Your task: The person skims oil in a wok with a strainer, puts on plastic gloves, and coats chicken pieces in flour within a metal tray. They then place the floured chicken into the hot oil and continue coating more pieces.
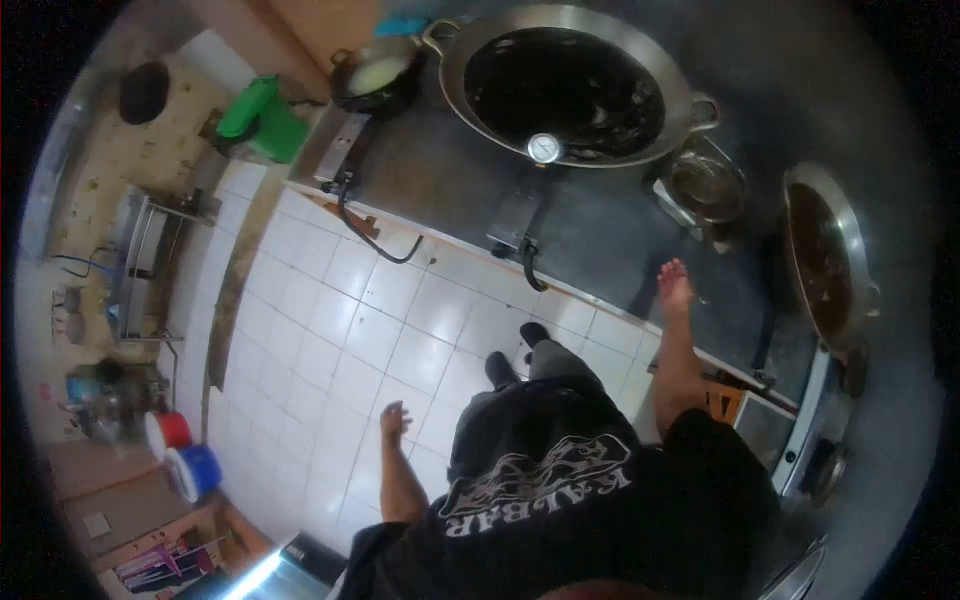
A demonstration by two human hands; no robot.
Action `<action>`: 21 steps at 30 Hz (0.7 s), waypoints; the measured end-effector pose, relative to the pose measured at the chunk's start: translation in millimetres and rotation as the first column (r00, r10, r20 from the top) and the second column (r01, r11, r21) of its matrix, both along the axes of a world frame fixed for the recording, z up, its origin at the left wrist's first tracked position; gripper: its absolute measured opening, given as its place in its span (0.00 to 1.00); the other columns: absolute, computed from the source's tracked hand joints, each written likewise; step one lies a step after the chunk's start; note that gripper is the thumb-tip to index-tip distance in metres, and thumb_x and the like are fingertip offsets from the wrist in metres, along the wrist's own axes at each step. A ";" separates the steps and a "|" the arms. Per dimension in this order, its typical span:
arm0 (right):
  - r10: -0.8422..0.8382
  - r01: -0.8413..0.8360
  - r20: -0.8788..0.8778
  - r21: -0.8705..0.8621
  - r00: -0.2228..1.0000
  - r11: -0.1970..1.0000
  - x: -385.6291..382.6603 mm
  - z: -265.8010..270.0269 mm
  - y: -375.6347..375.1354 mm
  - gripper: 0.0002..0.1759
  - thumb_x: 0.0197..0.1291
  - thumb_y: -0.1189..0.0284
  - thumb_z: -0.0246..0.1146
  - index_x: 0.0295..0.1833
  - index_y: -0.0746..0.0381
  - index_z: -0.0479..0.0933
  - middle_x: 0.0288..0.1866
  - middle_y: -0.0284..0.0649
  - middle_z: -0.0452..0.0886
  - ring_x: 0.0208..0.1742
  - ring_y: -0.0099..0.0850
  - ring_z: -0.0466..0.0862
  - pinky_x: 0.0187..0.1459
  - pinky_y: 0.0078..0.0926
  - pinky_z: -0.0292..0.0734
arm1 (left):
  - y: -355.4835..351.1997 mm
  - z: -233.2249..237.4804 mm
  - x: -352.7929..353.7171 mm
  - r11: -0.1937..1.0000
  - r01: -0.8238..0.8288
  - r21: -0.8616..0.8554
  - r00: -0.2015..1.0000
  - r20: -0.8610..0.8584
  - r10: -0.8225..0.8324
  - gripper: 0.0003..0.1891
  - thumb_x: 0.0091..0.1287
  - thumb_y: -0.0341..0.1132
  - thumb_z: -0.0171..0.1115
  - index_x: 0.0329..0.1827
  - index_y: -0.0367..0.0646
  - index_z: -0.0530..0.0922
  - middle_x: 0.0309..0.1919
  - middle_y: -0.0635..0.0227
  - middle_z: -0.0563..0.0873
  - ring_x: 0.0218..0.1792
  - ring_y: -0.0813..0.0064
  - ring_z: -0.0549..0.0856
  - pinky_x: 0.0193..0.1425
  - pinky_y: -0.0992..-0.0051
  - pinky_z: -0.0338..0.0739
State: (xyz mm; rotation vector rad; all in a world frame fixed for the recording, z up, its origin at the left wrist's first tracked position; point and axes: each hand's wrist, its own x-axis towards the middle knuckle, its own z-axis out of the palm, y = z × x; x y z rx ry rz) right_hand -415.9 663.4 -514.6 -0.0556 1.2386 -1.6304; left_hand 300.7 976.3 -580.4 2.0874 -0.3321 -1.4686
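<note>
My left hand [396,418] hangs over the white tiled floor, touching nothing, its fingers loosely bent with none of them around an object. Over the edge of the dark counter [610,230] is my right hand [675,284], fingers apart and nothing visible in it. The nearest items to it are a metal strainer or bowl [706,185] and a wide pan of brown liquid [825,250]. A large two-handled wok [455,90] holds dark liquid, with a round dial thermometer [543,149] at its near rim.
A smaller dark wok [375,78] stands at the counter's left end, beside a green bin [264,120]. Black hoses [370,235] hang off the counter's front edge. Red [168,434] and blue [196,472] buckets stand on the lower left. A metal-framed appliance [145,265] is along the left wall.
</note>
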 end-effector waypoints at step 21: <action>-0.328 0.328 0.041 -0.237 0.944 0.915 -86.3 -87.7 -103.3 0.19 0.68 0.57 0.57 0.59 0.55 0.72 0.50 0.34 0.81 0.44 0.27 0.83 0.39 0.29 0.82 | 32.8 20.2 -185.3 0.854 0.514 0.077 0.825 0.226 -0.518 0.16 0.64 0.34 0.53 0.52 0.39 0.79 0.46 0.55 0.84 0.46 0.55 0.83 0.47 0.58 0.76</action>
